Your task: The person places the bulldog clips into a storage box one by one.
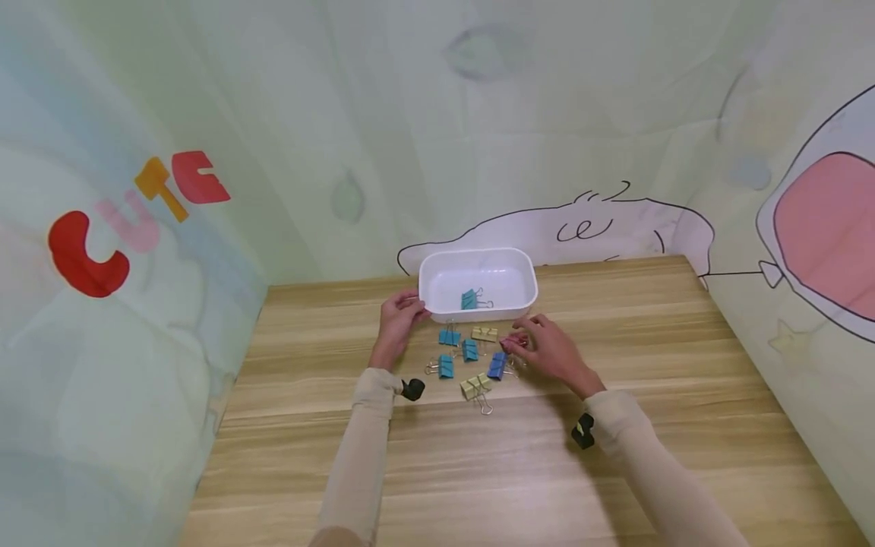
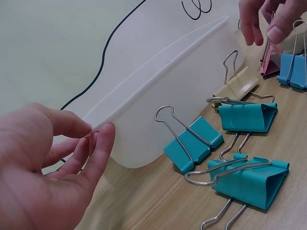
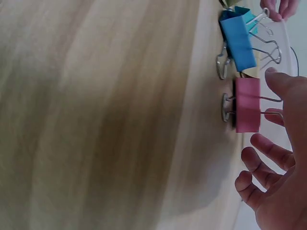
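Observation:
My left hand pinches the near left corner of the white plastic tub by its rim, thumb above and fingers below. A pink binder clip stands on the table under my right hand. Thumb and forefinger are spread on either side of its wire handle, and the other fingers are loosely bent. To its left lies a blue binder clip. Several teal clips, one of them a teal binder clip, and two pale yellow ones, including a yellow binder clip, lie in front of the tub.
Inside the tub rests one teal binder clip. The tub stands at the back edge of the wooden table, against a printed curtain that also hangs along both sides.

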{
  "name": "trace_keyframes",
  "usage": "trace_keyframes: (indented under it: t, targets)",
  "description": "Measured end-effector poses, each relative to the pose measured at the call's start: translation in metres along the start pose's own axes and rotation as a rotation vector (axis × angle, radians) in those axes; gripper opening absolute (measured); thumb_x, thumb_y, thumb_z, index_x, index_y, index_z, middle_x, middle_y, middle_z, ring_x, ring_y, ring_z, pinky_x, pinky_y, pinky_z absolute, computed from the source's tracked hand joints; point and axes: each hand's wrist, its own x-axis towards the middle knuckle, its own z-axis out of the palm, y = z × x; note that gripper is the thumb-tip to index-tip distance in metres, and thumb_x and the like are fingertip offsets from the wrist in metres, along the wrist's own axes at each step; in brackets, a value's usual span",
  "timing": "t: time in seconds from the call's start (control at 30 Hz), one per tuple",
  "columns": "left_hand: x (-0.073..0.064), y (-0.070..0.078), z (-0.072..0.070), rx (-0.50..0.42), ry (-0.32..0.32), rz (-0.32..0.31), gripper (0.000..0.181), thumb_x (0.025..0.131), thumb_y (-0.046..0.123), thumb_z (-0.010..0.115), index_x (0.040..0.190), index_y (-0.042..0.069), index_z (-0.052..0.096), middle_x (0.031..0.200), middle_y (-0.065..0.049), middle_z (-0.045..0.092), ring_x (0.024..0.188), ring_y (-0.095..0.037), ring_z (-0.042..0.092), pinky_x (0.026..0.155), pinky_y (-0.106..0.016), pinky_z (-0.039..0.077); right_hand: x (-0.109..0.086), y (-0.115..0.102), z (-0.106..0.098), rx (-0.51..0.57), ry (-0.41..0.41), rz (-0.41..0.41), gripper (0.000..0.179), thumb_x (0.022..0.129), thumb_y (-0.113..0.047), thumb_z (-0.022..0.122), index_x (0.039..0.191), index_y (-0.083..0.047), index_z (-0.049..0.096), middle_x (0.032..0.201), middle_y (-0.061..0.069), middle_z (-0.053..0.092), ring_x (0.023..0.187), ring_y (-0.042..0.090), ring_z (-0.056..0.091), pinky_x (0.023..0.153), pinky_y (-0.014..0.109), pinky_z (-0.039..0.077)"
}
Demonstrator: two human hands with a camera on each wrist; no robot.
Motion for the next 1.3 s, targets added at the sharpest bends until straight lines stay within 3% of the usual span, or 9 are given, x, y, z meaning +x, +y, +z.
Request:
trace_keyframes:
  t: [0.73,1.3]
  targets:
    - [0.004,-0.003,0.000,-0.018,0.009,-0.012,0.035,0.100,-0.008,0.061,0.134,-0.010,0.055,0.126,-0.028,0.059,0.113,-0.041,0.062,0.101,-0.041,0.059,-0.003,-0.001,0.013,-0.038,0.039,0.001,0.035,0.094,-0.038,0.077,0.115,-0.010,0.073,0.112,0.011,0.070,0.098,0.030,0.065,0.082,0.050,0.061]
    - [0.006,-0.003,0.001,-0.003,0.007,-0.010,0.037,0.100,-0.007,0.060,0.136,-0.011,0.053,0.128,-0.030,0.056,0.117,-0.044,0.060,0.100,-0.039,0.059,-0.005,-0.001,0.009,-0.057,0.036,0.012,0.032,0.093,-0.034,0.076,0.114,-0.010,0.073,0.116,0.014,0.070,0.104,0.035,0.065,0.083,0.053,0.061]
